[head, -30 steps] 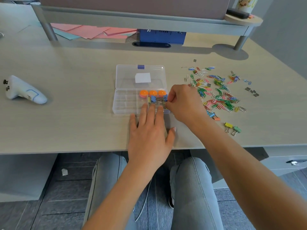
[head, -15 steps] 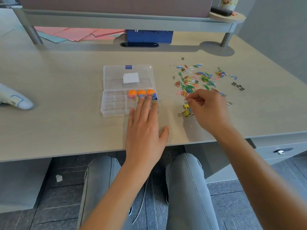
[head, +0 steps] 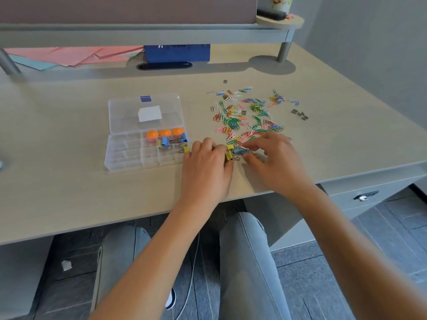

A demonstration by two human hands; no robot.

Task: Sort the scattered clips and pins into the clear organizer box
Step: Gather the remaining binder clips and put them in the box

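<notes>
The clear organizer box (head: 129, 155) lies open on the desk, its lid folded back. Its compartments hold three orange round pins (head: 165, 133) and several binder clips (head: 169, 142). A spread of coloured paper clips (head: 245, 114) covers the desk to its right. At the near edge of that spread both hands meet over a small cluster of binder clips. My left hand (head: 205, 165) curls its fingers and thumb round a yellow binder clip (head: 229, 155). My right hand (head: 272, 158) pinches a blue binder clip (head: 240, 150) between thumb and forefinger.
A few small grey metal clips (head: 300, 114) lie right of the paper clips. Pink papers (head: 69, 55) and a blue box (head: 176, 53) sit under the raised shelf at the back, beside its leg (head: 283, 51). The desk's front edge runs just below my wrists.
My left hand left the organizer box and moved right to the binder clips. My right hand came down onto the same cluster. The camera view shifted slightly.
</notes>
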